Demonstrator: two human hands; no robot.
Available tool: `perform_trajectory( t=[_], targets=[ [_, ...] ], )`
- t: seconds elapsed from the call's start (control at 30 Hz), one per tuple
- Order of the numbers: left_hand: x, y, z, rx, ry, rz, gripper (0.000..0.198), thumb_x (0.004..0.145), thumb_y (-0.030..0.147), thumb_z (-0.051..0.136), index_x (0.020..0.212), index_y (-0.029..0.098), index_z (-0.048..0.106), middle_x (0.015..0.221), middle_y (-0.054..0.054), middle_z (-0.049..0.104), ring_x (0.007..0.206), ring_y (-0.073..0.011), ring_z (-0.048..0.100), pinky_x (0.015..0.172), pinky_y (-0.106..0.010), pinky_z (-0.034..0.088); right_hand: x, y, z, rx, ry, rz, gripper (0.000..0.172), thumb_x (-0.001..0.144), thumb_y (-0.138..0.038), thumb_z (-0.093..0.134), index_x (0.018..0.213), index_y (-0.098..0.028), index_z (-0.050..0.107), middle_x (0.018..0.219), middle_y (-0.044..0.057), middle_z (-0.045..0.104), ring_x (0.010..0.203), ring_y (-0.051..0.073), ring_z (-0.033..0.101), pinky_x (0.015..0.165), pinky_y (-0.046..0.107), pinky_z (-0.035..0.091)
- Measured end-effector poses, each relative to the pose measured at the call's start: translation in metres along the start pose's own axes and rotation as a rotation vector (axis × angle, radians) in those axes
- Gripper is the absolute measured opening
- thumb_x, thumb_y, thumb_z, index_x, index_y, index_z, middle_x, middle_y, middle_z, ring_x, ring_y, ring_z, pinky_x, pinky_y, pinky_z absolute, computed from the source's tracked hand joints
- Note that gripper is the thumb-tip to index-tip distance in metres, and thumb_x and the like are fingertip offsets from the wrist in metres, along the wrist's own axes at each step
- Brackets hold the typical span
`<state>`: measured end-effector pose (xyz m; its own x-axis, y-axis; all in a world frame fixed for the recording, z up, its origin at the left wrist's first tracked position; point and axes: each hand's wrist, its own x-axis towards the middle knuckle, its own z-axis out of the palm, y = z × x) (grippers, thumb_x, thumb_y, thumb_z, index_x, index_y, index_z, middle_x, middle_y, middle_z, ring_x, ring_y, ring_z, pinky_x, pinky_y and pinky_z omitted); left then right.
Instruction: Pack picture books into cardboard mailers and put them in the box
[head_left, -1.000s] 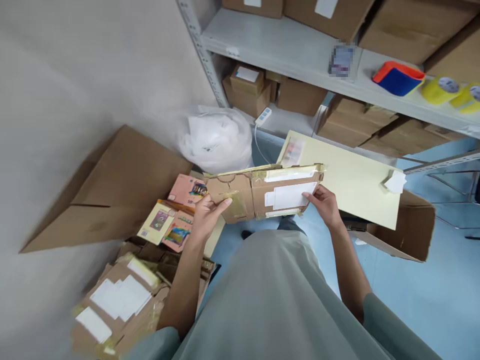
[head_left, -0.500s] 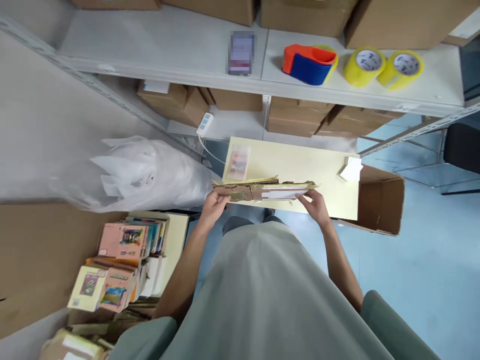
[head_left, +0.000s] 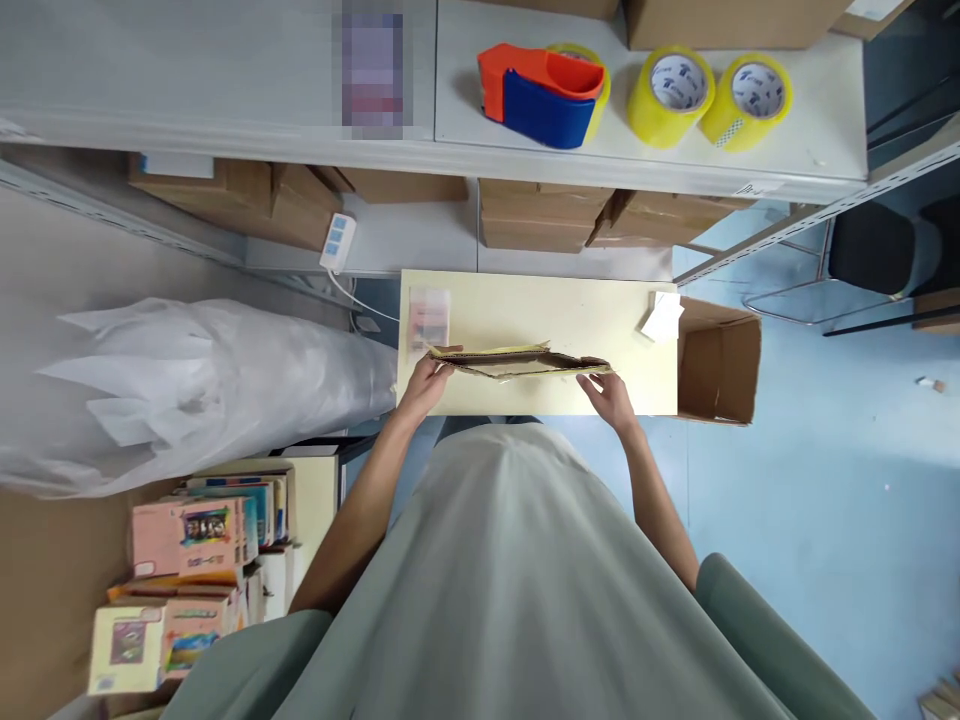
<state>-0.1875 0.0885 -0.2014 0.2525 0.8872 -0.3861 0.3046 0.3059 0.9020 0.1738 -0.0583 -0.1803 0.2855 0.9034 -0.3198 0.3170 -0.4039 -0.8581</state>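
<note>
Between my two hands is a flattened cardboard box, its edge toward me and a narrow gap showing between its layers. My left hand grips its left end, thumb and fingers closed on the cardboard. At the other end, my right hand pinches the right corner. Below it lies a pale yellow tabletop. A pinkish printed packet rests on the table's left side, and white paper slips lie near its right edge.
An open carton stands right of the table. Across the shelf are a tape dispenser, yellow tape rolls and a blurred phone-like object. To the left are a plastic-wrapped roll, a power strip and stacked books.
The flattened box has tilted, so its top edge and the gap show instead of its labelled face. My view has shifted right; both hands still hold the ends.
</note>
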Motion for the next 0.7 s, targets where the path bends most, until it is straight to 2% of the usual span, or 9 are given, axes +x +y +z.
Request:
perform_trajectory(
  t=[0.1,0.27,0.4,0.5,0.57,0.63,0.7],
  targets=[
    [0.011,-0.002,0.008,-0.087,-0.034,-0.004,0.038,0.079,0.034,0.075,0.114,0.021,0.083,0.14,-0.013,0.081,0.142,-0.0355,0.069,0.132,-0.052,0.045,0.002,0.001,0.004,0.015,-0.02,-0.024,0.069,0.099,-0.072,0.071,0.151,-0.027,0.072,0.151,0.013,0.077,0.142,0.035,0.073,0.131,0.061,0.054],
    [0.02,-0.004,0.029,-0.132,-0.068,0.004,0.031,0.078,0.027,0.069,0.106,0.024,0.081,0.128,-0.009,0.084,0.141,-0.0325,0.07,0.132,-0.05,0.046,0.002,0.004,0.022,0.034,-0.068,-0.003,0.07,0.098,-0.066,0.073,0.157,-0.028,0.067,0.151,0.014,0.077,0.134,0.036,0.077,0.124,0.061,0.06],
    [0.017,-0.009,0.039,-0.168,-0.007,-0.022,0.039,0.08,0.028,0.07,0.118,0.024,0.079,0.133,-0.011,0.082,0.141,-0.0309,0.071,0.129,-0.049,0.05,0.002,0.008,0.026,0.063,-0.099,0.015,0.072,0.095,-0.07,0.073,0.155,-0.03,0.068,0.151,0.013,0.078,0.125,0.035,0.08,0.116,0.059,0.065],
    [0.007,-0.02,0.037,-0.217,0.072,-0.093,0.052,0.085,0.038,0.076,0.135,0.025,0.074,0.151,-0.014,0.074,0.143,-0.0321,0.07,0.121,-0.051,0.058,0.011,0.011,0.017,0.076,-0.08,0.018,0.068,0.096,-0.078,0.07,0.142,-0.029,0.076,0.143,0.012,0.082,0.126,0.035,0.08,0.118,0.058,0.064],
    [-0.004,-0.027,0.034,-0.248,0.103,-0.144,0.058,0.09,0.052,0.078,0.141,0.026,0.071,0.161,-0.016,0.068,0.146,-0.0343,0.068,0.116,-0.052,0.062,0.022,0.012,0.009,0.09,-0.023,0.022,0.073,0.095,-0.086,0.067,0.135,-0.027,0.079,0.141,0.014,0.083,0.131,0.036,0.078,0.12,0.059,0.061],
    [-0.017,-0.032,0.031,-0.273,0.118,-0.175,0.064,0.093,0.066,0.077,0.143,0.027,0.071,0.167,-0.016,0.064,0.152,-0.0368,0.064,0.115,-0.054,0.063,0.033,0.011,0.003,0.119,0.026,0.028,0.08,0.092,-0.092,0.066,0.133,-0.025,0.081,0.146,0.016,0.081,0.137,0.037,0.075,0.124,0.06,0.058],
    [-0.028,-0.034,0.032,-0.297,0.125,-0.182,0.07,0.093,0.077,0.076,0.142,0.027,0.072,0.167,-0.016,0.064,0.156,-0.0384,0.061,0.118,-0.056,0.061,0.043,0.008,0.002,0.166,0.018,0.049,0.085,0.091,-0.095,0.066,0.139,-0.026,0.08,0.155,0.015,0.076,0.144,0.037,0.072,0.127,0.06,0.055]
  ],
)
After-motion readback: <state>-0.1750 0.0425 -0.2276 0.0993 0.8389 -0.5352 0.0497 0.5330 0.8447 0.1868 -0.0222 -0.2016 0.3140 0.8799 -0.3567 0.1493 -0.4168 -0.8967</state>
